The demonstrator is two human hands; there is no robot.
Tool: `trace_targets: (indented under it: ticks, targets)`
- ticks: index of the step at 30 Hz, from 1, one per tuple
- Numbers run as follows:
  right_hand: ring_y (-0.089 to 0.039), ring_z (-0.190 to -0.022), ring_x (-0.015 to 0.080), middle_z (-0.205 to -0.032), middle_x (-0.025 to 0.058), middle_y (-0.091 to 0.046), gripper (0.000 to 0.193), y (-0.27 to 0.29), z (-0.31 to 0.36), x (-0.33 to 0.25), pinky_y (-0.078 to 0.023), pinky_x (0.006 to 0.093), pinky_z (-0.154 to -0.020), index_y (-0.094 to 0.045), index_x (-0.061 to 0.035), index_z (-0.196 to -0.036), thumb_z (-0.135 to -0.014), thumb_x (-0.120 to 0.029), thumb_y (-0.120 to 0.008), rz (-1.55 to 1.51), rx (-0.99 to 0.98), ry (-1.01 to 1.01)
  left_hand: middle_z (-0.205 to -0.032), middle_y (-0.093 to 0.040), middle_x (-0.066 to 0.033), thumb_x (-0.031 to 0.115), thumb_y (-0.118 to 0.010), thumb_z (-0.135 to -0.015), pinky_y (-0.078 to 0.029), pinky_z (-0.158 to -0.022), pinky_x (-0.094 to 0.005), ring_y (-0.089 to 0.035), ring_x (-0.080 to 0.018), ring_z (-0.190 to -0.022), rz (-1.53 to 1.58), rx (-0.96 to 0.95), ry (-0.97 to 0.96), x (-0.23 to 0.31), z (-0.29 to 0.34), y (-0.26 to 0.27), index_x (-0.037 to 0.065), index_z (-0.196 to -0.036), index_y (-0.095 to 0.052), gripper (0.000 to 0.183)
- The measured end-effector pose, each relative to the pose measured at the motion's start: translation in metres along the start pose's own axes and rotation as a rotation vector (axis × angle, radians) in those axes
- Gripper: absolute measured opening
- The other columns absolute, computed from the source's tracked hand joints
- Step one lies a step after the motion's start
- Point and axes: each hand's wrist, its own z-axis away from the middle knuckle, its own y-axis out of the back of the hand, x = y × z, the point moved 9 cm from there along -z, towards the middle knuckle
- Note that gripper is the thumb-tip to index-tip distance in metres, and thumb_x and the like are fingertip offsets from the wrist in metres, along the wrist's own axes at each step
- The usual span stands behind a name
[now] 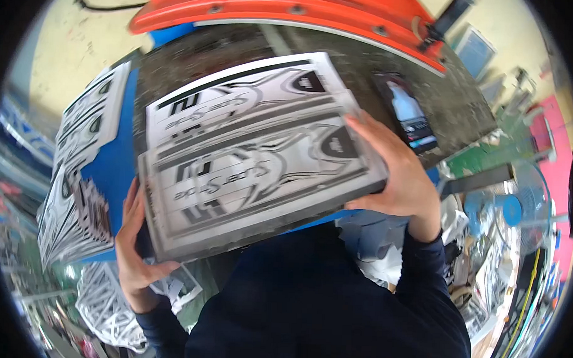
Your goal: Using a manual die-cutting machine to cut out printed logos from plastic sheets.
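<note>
Gripping a stack of printed sheets (251,187) at both ends: left hand (134,262) around the left end, right hand (401,173) closed on the right. Stack is at the near side of the dark surface (461,106). Lit phone (407,110) lies beyond the right hand; more printed sheets (90,118) at left.

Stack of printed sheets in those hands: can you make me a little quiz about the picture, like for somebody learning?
1. On which side of the thick stack of black-and-white printed sheets lies the dark rectangular phone with a lit screen?
2. What crosses the picture's top?
A) a round green bucket
B) a long orange-red metal piece
C) a yellow wooden chair
3. True or false: just one hand touches the stack.

Key: 1. Right. 2. B. 3. False: the left hand and right hand both hold it.
</note>
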Motion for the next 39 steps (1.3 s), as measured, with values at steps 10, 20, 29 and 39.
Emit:
trace_targets:
  ticks: [10,20,29,39]
  targets:
    - [-0.041,-0.146,0.0397,-0.153,0.0193,-0.050,0.114,0.001,0.006,0.013,-0.031,0.0475,-0.120,-0.046,-0.0054,-0.152,-0.057,-0.046,-0.093,-0.062,0.058,-0.073,-0.158,-0.044,-0.0216,0.037,-0.092,-0.058,-0.010,-0.122,-0.0583,-0.026,-0.0463,-0.153,0.039,-0.009,-0.027,-0.002,-0.003,-0.003,0.004,-0.153,-0.046,0.111]
    - [-0.040,-0.146,0.0411,-0.153,0.0209,-0.049,0.113,0.001,0.005,0.013,-0.031,0.0480,-0.120,-0.045,-0.0033,-0.152,-0.060,-0.050,-0.091,-0.055,0.056,-0.075,-0.158,-0.044,-0.0220,0.038,-0.090,-0.058,-0.012,-0.122,-0.0571,-0.025,-0.0464,-0.153,-0.062,-0.055,-0.020,0.001,-0.005,-0.002,-0.001,-0.152,-0.045,0.112]
    - [-0.034,-0.151,0.0323,-0.161,0.0201,-0.039,0.094,0.064,-0.006,0.024,-0.024,0.0416,-0.122,-0.038,0.0014,-0.155,-0.083,-0.041,-0.080,-0.160,0.224,-0.048,-0.164,-0.025,-0.0297,0.078,-0.060,-0.079,-0.009,-0.124,-0.0510,-0.017,-0.0410,-0.156,0.099,0.125,-0.018,0.013,-0.001,0.004,-0.005,-0.155,-0.037,0.114]
    - [-0.061,-0.121,0.0224,-0.126,0.0177,-0.064,0.052,0.256,-0.046,0.219,-0.043,0.0343,-0.107,-0.063,0.0019,-0.128,-0.090,-0.031,-0.076,-0.531,1.120,-0.429,-0.166,-0.014,-0.0322,0.075,-0.062,-0.081,-0.004,-0.125,-0.0482,-0.011,-0.0370,-0.157,0.324,0.231,-0.069,0.014,-0.005,0.005,-0.005,-0.161,-0.013,0.123]
